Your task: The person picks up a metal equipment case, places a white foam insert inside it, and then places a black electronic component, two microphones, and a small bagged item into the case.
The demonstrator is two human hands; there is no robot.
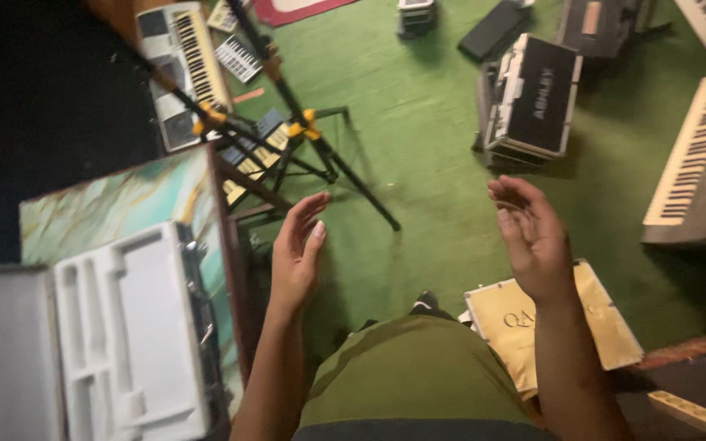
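Note:
My left hand (pixel 297 249) is raised in front of me, palm turned inward, fingers straight and apart, holding nothing. My right hand (pixel 531 233) is lifted at the same height, fingers slightly curled and empty. Both hover above the green carpet (pixel 418 147), roughly a shoulder's width apart. To the left of my left hand lies an open case with a white moulded foam insert (pixel 128 327) on a small table with a marbled teal top (pixel 124 204). A flat cream-coloured box (pixel 525 322) lies on the floor under my right forearm.
A black keyboard stand (pixel 320 147) with yellow joints stands ahead. Keyboards lie at the top left (pixel 181 65) and along the right edge (pixel 692 163). A black hard case (pixel 533 98) stands open on the carpet. A white power strip (pixel 688 411) lies at the bottom right.

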